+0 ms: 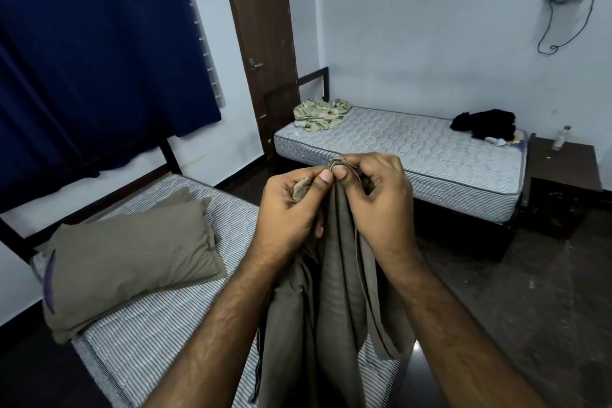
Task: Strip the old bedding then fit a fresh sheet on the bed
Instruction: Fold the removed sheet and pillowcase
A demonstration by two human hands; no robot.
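Now both hands, left hand [291, 209] and right hand [377, 205], pinch olive sheet [337, 291] corners together; risk: thin grip slips, sheet drops onto striped mattress [149, 334].

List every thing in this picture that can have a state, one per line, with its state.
Olive sheet: gathered, hanging, corners pinched together.
Left hand: pinching sheet.
Right hand: pinching sheet.
Near mattress: bare.
Pillow: lying on near mattress.
Far mattress: bare.
Door: shut.
Curtain: drawn.
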